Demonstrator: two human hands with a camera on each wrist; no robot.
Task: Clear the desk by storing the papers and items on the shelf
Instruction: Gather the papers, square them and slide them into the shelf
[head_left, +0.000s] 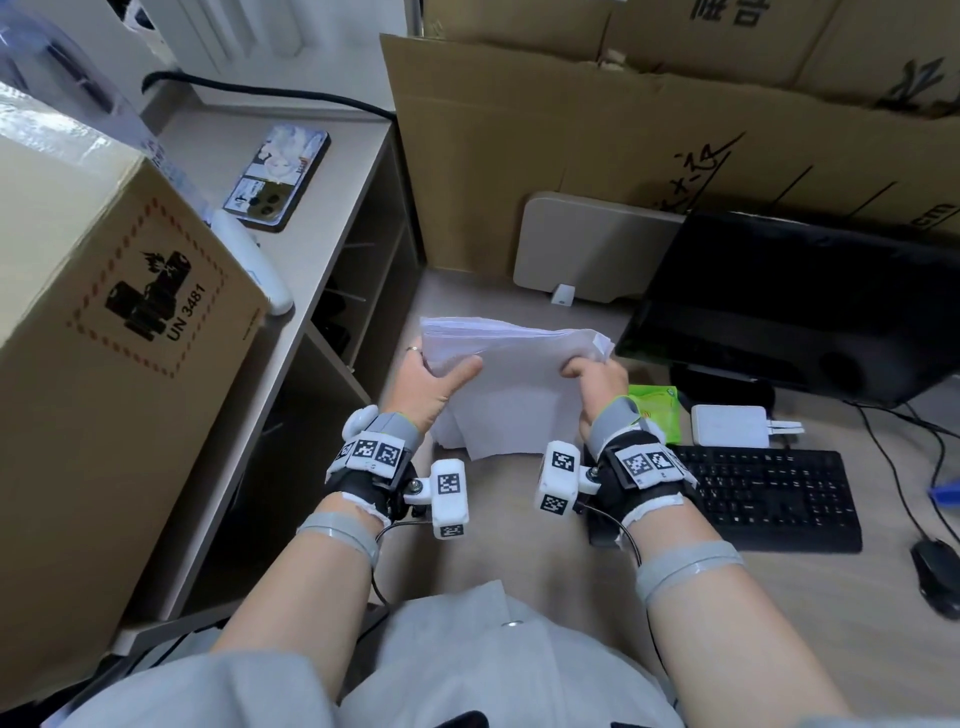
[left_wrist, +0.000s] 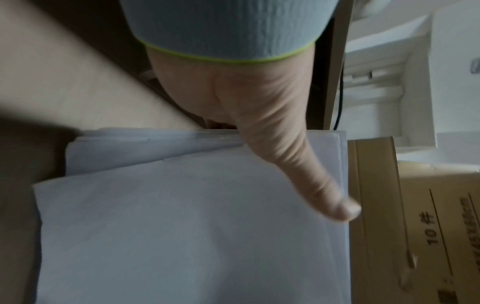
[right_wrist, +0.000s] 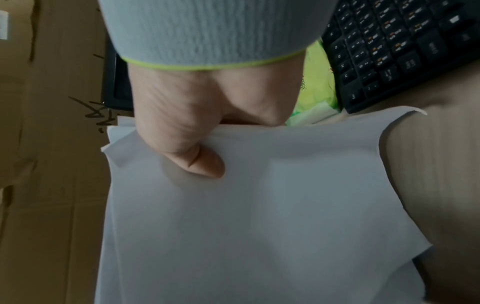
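Clearly, in the head view, both hands are gripping the stack of papers (head_left: 511, 382) at the centre of the frame, lifted off the desk (head_left: 519, 551): the left hand (head_left: 434, 382) is clamping its left edge, thumb laid across the top sheet, and the right hand (head_left: 597, 387) is pinching the right edge. The shelf (head_left: 363, 249) is standing at the middle left, its open compartments facing the papers. Judging by this, the carrying step is under way; the next move is calling for a swing leftward and a level slide into a compartment, keeping the loose sheets squared.

From the left wrist view, the thumb is pressing flat along the stack's right edge, and the sheet edges are showing slightly fanned at the upper left, a thing the head view is barely revealing.

From the right wrist view, the thumb is curling onto the top sheet at the upper centre, the lower right corner is sagging loose, and the green packet (right_wrist: 317, 82) and keyboard (right_wrist: 405, 47) are lying at the upper right, still to be cleared.
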